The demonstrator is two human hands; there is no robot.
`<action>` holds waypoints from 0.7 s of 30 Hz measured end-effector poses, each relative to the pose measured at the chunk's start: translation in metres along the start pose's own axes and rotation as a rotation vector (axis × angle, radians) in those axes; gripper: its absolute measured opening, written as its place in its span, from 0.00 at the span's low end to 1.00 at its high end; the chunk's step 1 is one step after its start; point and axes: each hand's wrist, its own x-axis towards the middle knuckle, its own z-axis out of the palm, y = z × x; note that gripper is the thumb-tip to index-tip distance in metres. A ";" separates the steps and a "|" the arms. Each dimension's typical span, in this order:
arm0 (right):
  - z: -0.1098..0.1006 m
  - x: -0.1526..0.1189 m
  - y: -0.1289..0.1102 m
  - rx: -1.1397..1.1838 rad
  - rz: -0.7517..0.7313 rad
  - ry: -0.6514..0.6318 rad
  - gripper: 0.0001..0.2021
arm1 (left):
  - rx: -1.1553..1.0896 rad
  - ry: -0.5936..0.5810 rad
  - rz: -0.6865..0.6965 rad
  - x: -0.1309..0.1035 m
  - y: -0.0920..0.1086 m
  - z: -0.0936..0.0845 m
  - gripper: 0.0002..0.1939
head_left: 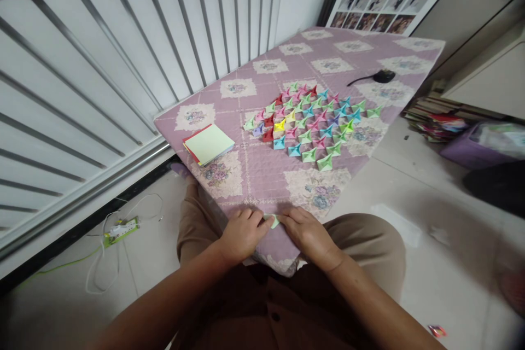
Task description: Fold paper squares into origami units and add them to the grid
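Note:
Near the close corner of the table, a small light green folded paper (271, 221) lies between my two hands. My left hand (245, 231) has its fingers closed on the paper's left side. On its right side, the fingers of my right hand (305, 231) press together over the edge. Farther up the table stand several folded paper pieces (305, 123) in rows, in green, pink, red, blue, yellow and purple. A stack of square paper sheets (210, 145), pale green on top, sits at the table's left edge.
The table (266, 175) has a purple flowered cover. A black object with a cord (384, 76) lies at its back right. White railing (123, 38) runs along the left. A power strip (122, 231) is on the floor; a purple bin (471, 145) stands right.

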 end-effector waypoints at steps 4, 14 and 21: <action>0.001 -0.001 -0.001 -0.003 0.033 0.039 0.12 | 0.023 -0.003 0.001 0.000 0.003 -0.002 0.20; 0.007 -0.007 -0.030 0.003 0.074 0.118 0.17 | 0.017 -0.009 0.005 0.001 0.003 -0.002 0.16; 0.013 -0.011 -0.035 -0.035 0.104 0.053 0.18 | 0.009 0.026 0.020 -0.001 -0.001 0.002 0.19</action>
